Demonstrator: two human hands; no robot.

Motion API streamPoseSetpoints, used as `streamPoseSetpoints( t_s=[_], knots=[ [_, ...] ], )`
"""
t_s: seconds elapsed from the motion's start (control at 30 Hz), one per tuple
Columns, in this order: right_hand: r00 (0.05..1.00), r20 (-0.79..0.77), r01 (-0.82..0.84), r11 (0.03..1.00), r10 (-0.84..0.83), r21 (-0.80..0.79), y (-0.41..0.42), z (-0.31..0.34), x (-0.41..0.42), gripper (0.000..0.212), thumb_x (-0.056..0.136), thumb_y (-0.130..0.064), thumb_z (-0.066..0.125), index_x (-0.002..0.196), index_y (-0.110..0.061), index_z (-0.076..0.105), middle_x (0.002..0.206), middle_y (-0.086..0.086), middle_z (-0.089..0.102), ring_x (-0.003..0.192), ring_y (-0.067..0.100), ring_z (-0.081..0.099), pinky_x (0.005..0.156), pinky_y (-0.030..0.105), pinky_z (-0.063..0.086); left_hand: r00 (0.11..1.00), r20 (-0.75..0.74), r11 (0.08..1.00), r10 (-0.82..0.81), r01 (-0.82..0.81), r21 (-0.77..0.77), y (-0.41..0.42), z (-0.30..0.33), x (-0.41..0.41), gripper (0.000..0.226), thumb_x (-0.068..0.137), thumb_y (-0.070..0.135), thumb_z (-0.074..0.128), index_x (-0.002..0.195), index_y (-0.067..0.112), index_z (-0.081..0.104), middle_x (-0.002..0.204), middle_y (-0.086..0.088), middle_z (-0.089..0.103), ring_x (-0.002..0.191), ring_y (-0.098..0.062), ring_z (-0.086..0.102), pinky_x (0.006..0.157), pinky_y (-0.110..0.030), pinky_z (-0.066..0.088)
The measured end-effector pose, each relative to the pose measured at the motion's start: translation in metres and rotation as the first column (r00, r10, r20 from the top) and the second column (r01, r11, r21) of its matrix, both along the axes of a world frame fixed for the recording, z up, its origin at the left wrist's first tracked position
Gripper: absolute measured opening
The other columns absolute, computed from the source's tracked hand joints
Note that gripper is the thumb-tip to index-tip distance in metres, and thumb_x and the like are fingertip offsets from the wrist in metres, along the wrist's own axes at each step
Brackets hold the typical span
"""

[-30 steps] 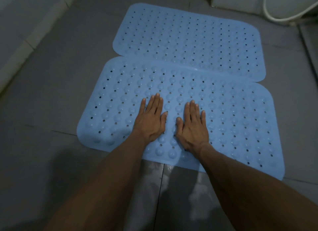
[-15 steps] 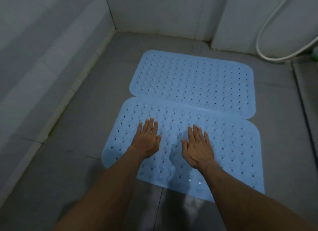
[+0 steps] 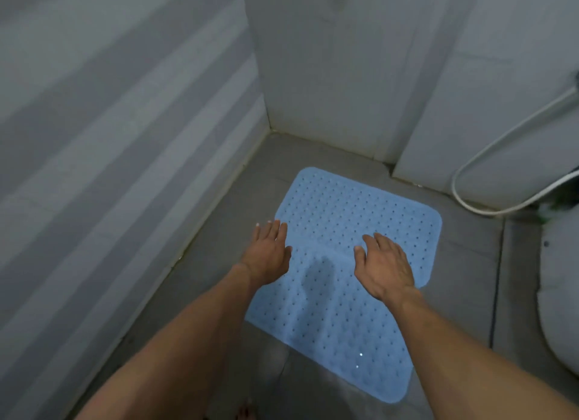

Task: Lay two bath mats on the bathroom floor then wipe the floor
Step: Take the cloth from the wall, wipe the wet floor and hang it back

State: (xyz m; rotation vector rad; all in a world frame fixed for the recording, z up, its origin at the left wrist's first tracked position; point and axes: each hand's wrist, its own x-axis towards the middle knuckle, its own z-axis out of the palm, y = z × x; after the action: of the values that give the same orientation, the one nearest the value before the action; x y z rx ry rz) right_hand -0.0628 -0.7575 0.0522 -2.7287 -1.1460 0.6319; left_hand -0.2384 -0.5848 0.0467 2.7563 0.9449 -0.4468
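Two blue perforated bath mats lie flat on the grey tiled floor, set in the corner where the walls meet. The far mat and the near mat meet along a seam that runs between the two hands; whether their edges overlap or only touch cannot be told.

The left hand hangs over the left end of that seam, partly over bare floor. The right hand hangs over the right part. Both are palm down, fingers spread, each grip empty and holding nothing. Contact with the mats cannot be confirmed from this view.

The laying step appears complete; wiping is not yet begun, and no cloth is in view.

To finish well:
- Check that every edge and corner sits flat, the seam especially.
- Press from centre outward so the undersides seat on the tile.
- Mind the white hose at right when wiping around the mats.
- Wet tile may let a mat slide; press straight down.
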Motion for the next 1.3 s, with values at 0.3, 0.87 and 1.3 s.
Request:
streamPoseSetpoints(
  t_s=[0.3, 0.87, 1.3],
  knots=[
    [0.973, 0.156, -0.191, 0.972, 0.170, 0.138, 0.072, 0.216, 0.015, 0.051, 0.102, -0.039, 0.032, 0.144, -0.011, 0.044, 0.151, 0.015, 0.041, 0.138, 0.032, 0.036, 0.116, 0.040, 0.024, 0.975, 0.114, 0.978, 0.189, -0.198, 0.070, 0.038, 0.200, -0.021, 0.064, 0.100, 0.034, 0.031, 0.153, 0.003, 0.011, 0.160, -0.016, 0.013, 0.148, -0.030, 0.012, 0.121, -0.047, 0.004],
    [0.840, 0.134, -0.537, 0.769, 0.526, 0.346, 0.258, 0.447, -0.156, 0.047, 0.099, -0.040, 0.037, 0.135, -0.014, 0.053, 0.139, 0.016, 0.053, 0.128, 0.034, 0.047, 0.110, 0.041, 0.035, 0.813, 0.239, 0.777, 0.531, -0.579, 0.245, 0.111, 0.449, -0.228, 0.061, 0.099, 0.034, 0.034, 0.150, 0.005, 0.021, 0.153, -0.016, 0.031, 0.139, -0.031, 0.032, 0.119, -0.044, 0.017],
    [0.411, 0.152, -0.842, 0.311, 0.899, 0.442, 0.305, 0.552, -0.372, 0.050, 0.097, -0.040, 0.035, 0.137, -0.015, 0.051, 0.143, 0.015, 0.050, 0.129, 0.033, 0.047, 0.109, 0.041, 0.037, 0.480, 0.325, 0.321, 0.815, -0.840, 0.437, 0.042, 0.562, -0.412, 0.059, 0.094, 0.032, 0.042, 0.144, 0.005, 0.032, 0.139, -0.015, 0.050, 0.124, -0.031, 0.048, 0.108, -0.040, 0.031]
  ],
)
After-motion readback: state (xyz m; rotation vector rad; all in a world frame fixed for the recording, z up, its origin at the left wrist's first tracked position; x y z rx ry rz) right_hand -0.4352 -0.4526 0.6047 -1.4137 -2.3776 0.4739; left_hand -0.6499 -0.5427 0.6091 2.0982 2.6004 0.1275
